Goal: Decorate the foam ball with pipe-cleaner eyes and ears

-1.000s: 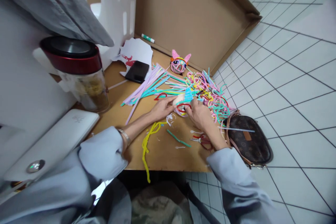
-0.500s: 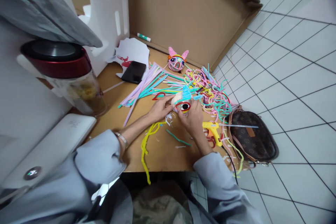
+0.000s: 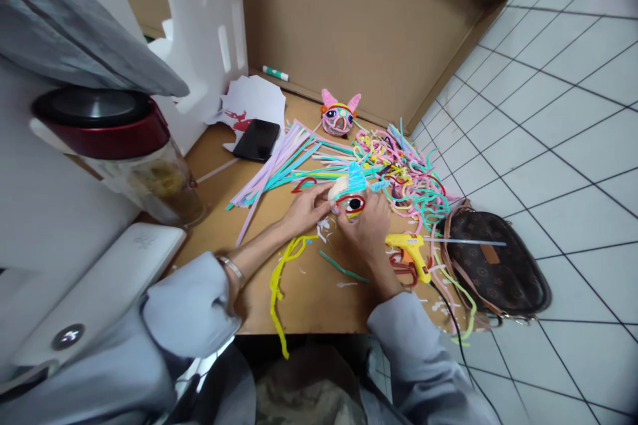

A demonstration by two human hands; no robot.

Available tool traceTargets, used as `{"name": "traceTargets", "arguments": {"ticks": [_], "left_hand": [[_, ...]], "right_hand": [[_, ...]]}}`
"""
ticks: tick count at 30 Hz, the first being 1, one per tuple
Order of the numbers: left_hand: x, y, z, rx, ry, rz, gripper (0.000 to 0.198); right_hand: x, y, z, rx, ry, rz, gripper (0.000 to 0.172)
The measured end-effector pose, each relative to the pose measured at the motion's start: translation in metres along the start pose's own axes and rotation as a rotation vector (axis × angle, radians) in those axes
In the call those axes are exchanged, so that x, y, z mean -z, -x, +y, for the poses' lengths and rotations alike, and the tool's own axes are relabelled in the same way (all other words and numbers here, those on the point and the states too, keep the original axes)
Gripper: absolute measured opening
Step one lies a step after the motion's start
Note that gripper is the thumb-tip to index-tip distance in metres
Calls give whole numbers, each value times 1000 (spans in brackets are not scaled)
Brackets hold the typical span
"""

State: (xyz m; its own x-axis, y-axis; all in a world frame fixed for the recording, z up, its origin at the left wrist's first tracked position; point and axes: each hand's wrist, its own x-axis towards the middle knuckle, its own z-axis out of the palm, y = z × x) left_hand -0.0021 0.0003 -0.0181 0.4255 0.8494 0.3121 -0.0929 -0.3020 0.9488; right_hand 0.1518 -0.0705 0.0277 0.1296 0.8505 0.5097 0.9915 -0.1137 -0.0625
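My left hand (image 3: 305,208) and my right hand (image 3: 366,226) both grip a small pipe-cleaner craft head (image 3: 349,191). It is cream with a blue cone on top and a red-rimmed eye facing me. The left fingers pinch its left side. The right fingers close around its lower right. A finished pink craft head (image 3: 337,117) with two ears stands further back. A yellow glue gun (image 3: 409,250) lies just right of my right wrist.
Straight pipe cleaners (image 3: 279,165) and a tangled heap (image 3: 403,176) cover the cardboard table (image 3: 309,299). A black phone (image 3: 256,140), a red-lidded jar (image 3: 124,146), a brown handbag (image 3: 498,272), a loose yellow pipe cleaner (image 3: 276,285) and cardboard wall (image 3: 359,20) surround it.
My right hand shifted left off the bench, uncovering the yellow glue gun. The craft head turned so its red-rimmed eye faces me. The camera drifted a little.
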Motion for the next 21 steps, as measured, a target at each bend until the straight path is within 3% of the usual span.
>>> {"name": "traceTargets", "arguments": {"ticks": [8, 21], "left_hand": [[-3, -1, -2, 41, 50, 18, 63], [-3, 1, -4, 67, 72, 28, 68]], "right_hand": [[-8, 3, 8, 20, -81, -2, 69], [-10, 2, -8, -120, -169, 33, 68]]}}
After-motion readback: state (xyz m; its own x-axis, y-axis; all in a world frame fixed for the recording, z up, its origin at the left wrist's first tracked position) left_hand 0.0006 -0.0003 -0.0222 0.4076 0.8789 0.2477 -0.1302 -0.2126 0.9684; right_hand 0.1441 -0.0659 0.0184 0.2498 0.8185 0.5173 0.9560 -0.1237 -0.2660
